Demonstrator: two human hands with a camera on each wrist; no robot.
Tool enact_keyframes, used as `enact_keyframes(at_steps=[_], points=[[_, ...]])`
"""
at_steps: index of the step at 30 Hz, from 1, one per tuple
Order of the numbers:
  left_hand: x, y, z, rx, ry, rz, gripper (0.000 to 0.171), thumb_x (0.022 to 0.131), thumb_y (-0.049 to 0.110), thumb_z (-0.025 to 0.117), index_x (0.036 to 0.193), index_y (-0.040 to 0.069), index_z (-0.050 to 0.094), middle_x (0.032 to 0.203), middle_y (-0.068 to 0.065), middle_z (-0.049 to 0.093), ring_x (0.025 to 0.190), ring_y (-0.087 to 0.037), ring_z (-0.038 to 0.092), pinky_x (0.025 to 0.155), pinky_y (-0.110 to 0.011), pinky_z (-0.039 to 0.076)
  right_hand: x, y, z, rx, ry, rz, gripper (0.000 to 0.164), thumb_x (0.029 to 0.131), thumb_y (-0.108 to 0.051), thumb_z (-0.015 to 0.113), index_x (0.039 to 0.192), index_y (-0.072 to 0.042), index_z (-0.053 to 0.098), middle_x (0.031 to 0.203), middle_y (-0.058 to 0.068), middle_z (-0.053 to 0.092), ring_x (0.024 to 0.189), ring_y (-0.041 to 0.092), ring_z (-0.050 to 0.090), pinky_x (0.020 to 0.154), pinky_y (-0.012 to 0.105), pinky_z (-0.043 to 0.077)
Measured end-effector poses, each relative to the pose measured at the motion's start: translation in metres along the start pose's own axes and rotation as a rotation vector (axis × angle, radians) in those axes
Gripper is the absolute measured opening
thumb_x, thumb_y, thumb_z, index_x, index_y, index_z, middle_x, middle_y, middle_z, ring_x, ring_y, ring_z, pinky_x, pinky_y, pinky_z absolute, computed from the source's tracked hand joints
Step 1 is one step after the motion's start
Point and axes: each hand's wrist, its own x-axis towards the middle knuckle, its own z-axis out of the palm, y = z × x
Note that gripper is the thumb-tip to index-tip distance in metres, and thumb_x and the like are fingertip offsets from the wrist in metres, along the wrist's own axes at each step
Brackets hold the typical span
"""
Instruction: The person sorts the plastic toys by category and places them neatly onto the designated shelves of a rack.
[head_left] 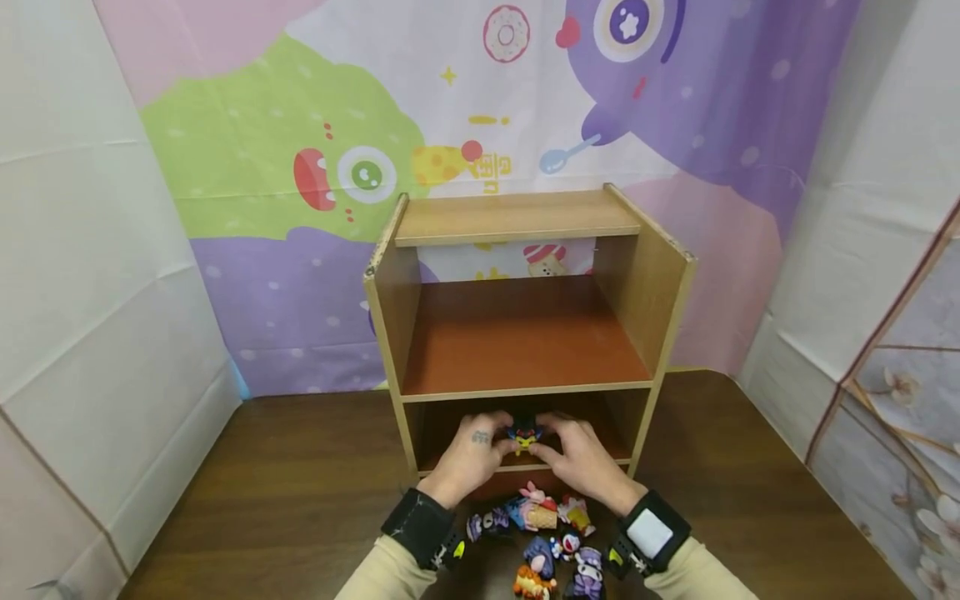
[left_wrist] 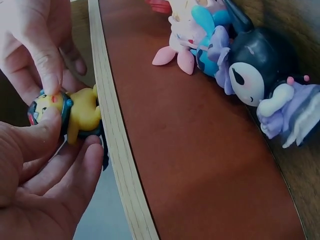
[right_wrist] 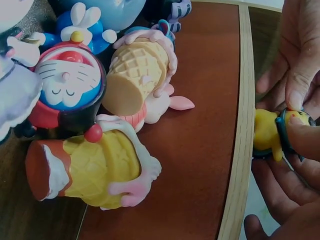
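Both hands hold a small yellow figurine (head_left: pixel 524 440) with a dark cape and headpiece, low in front of the shelf unit's lower compartment. My left hand (head_left: pixel 471 454) pinches it from the left with thumb and fingers. From the other side, the right hand (head_left: pixel 588 457) grips its head and body the same way. In the left wrist view the yellow figurine (left_wrist: pixel 84 111) lies between thumbs and fingertips, its feet right at the pale edge of the shelf board (left_wrist: pixel 112 100). The right wrist view shows the yellow body (right_wrist: pixel 267 131) partly covered by fingers.
A wooden shelf unit (head_left: pixel 525 333) with reddish-brown boards stands on the dark table (head_left: pixel 307 467). Several figurines lie close before it: a pink-eared one with a cone (head_left: pixel 538 510), a black-and-purple one (left_wrist: pixel 260 75), a blue-and-white cat (right_wrist: pixel 67 82) and a yellow-and-pink one (right_wrist: pixel 100 167).
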Motion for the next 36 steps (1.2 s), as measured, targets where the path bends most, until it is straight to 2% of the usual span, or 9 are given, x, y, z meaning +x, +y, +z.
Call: enact_keyframes(at_steps=[4,9,12,15,17,22,29,32,36], points=[[-0.001,0.000,-0.002,-0.039,-0.037,-0.034,0.025,0.093,0.009,0.074,0.115,0.001,0.068,0.097,-0.010,0.073,0.078,-0.014,0.062,0.068,-0.026,0.050,-0.001,-0.001,-0.001,0.027,-0.022,0.035,0.039,0.091,-0.011,0.076,0.125,0.005,0.065,0.121,0.020,0.070,0.111,0.034,0.069,0.093,0.049,0.055],[-0.006,0.000,-0.003,-0.108,-0.042,-0.076,0.036,0.089,0.007,0.076,0.122,-0.002,0.063,0.105,-0.018,0.073,0.096,-0.029,0.071,0.077,-0.034,0.057,-0.008,0.003,-0.004,0.024,-0.021,0.029,0.045,0.091,-0.015,0.077,0.130,0.002,0.062,0.122,0.018,0.070,0.112,0.033,0.068,0.095,0.050,0.054],[-0.012,-0.001,-0.006,-0.103,-0.001,-0.071,0.038,0.087,0.007,0.078,0.121,-0.001,0.063,0.106,-0.018,0.071,0.098,-0.031,0.070,0.080,-0.036,0.057,-0.017,0.006,-0.009,-0.005,0.041,-0.008,0.044,0.089,-0.014,0.079,0.128,-0.001,0.064,0.119,0.013,0.071,0.110,0.029,0.068,0.093,0.049,0.054],[-0.024,-0.001,-0.010,-0.058,0.045,-0.048,0.031,0.085,0.008,0.079,0.114,0.002,0.067,0.098,-0.013,0.069,0.089,-0.027,0.067,0.073,-0.031,0.054,-0.036,0.008,-0.014,-0.007,0.109,-0.077,0.033,0.086,-0.010,0.080,0.118,-0.007,0.070,0.110,0.006,0.073,0.103,0.021,0.069,0.088,0.044,0.057],[-0.035,0.001,-0.011,-0.031,0.073,-0.018,0.024,0.085,0.007,0.080,0.106,0.004,0.068,0.090,-0.008,0.066,0.081,-0.021,0.062,0.066,-0.026,0.050,-0.051,0.010,-0.017,0.012,0.101,-0.156,0.026,0.086,-0.004,0.079,0.109,-0.012,0.072,0.104,0.001,0.073,0.097,0.014,0.069,0.081,0.040,0.058],[-0.056,0.012,-0.006,-0.025,0.050,0.066,0.015,0.085,0.005,0.078,0.096,0.008,0.069,0.081,0.002,0.058,0.072,-0.009,0.054,0.060,-0.019,0.043,-0.083,0.018,-0.025,0.042,-0.124,-0.332,0.024,0.089,0.002,0.074,0.104,-0.017,0.072,0.100,-0.004,0.072,0.091,0.009,0.068,0.075,0.033,0.057],[-0.074,0.028,0.018,0.071,-0.125,0.211,0.012,0.088,0.010,0.077,0.097,0.010,0.069,0.089,0.002,0.065,0.077,-0.001,0.055,0.066,-0.012,0.045,-0.110,0.027,-0.036,-0.017,-0.453,-0.196,0.017,0.097,-0.027,0.070,0.114,-0.023,0.073,0.113,-0.016,0.068,0.106,0.005,0.060,0.089,0.038,0.050],[-0.080,0.032,0.027,0.132,-0.185,0.254,0.010,0.089,0.013,0.077,0.095,0.012,0.068,0.091,0.004,0.066,0.077,0.004,0.051,0.067,-0.010,0.043,-0.115,0.029,-0.035,0.027,-0.501,-0.225,0.020,0.098,-0.028,0.069,0.117,-0.023,0.073,0.115,-0.015,0.068,0.108,0.005,0.059,0.088,0.035,0.049],[-0.081,0.037,0.037,0.181,-0.258,0.278,0.008,0.089,0.018,0.077,0.093,0.015,0.070,0.089,0.008,0.064,0.075,0.006,0.048,0.066,-0.008,0.040,-0.119,0.034,-0.034,0.049,-0.467,-0.330,0.022,0.098,-0.027,0.069,0.120,-0.020,0.071,0.116,-0.011,0.069,0.108,0.005,0.059,0.086,0.031,0.051]])
